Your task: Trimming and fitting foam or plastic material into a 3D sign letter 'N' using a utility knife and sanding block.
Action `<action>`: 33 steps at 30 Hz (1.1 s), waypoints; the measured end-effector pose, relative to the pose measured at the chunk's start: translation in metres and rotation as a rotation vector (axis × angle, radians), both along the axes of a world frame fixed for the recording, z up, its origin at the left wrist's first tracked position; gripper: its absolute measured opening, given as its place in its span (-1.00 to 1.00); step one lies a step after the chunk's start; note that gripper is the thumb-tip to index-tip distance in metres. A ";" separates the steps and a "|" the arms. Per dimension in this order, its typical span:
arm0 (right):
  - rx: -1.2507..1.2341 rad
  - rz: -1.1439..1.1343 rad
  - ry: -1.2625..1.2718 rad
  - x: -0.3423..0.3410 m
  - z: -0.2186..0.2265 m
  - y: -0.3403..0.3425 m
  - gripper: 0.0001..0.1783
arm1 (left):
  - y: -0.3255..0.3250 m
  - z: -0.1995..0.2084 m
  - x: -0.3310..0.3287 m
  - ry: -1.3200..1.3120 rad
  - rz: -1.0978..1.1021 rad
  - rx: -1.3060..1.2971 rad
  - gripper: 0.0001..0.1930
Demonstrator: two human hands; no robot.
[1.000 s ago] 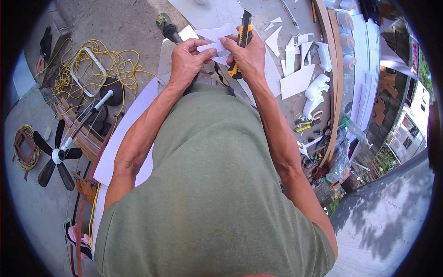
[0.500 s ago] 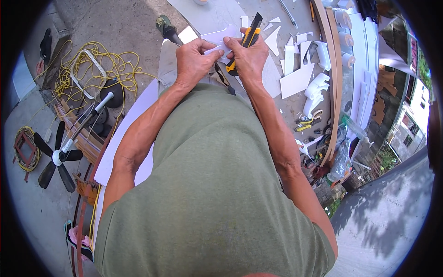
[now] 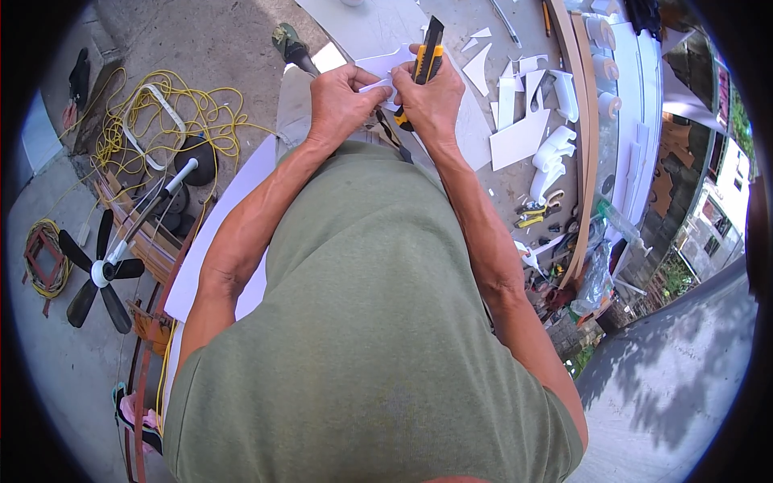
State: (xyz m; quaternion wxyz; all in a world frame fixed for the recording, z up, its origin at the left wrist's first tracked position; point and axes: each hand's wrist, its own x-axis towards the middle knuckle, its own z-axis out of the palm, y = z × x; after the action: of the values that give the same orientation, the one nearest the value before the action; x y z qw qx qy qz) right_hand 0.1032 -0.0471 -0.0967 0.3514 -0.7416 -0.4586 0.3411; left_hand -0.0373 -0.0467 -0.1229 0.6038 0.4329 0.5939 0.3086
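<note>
My left hand grips a small white foam piece held in front of my chest. My right hand is closed around a yellow and black utility knife, whose tip points up and away, and its fingers also touch the white piece. Both hands meet above the concrete ground. My green shirt fills the lower half of the view and hides what lies beneath it.
White foam offcuts lie on the ground at the right beside a long wooden strip. A large white sheet lies at my left. A yellow cord, a black fan and pliers lie around.
Both hands have stayed together on the white piece. The knife in my right hand has tilted more upright, and the hands have shifted slightly.
</note>
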 end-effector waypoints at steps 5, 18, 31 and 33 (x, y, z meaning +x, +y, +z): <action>-0.010 -0.008 0.020 0.001 0.001 -0.008 -0.73 | 0.002 0.006 0.006 0.199 -0.102 0.136 -0.76; -0.177 -0.162 0.058 0.082 0.021 -0.015 -0.69 | 0.008 0.006 -0.012 -0.449 -0.031 -0.079 -0.60; -0.235 0.307 -0.074 0.067 -0.004 -0.032 -0.65 | 0.002 -0.022 -0.017 -0.316 0.138 -0.310 -0.65; -0.094 0.441 -0.265 0.064 -0.012 -0.037 -0.72 | 0.003 -0.024 -0.025 -0.225 0.068 -0.271 -0.65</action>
State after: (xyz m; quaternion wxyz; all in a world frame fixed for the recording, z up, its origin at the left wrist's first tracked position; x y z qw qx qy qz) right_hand 0.1668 -0.0846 -0.1087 0.1706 -0.6773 -0.6349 0.3302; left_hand -0.0619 -0.0434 -0.1469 0.7087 0.2900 0.5728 0.2924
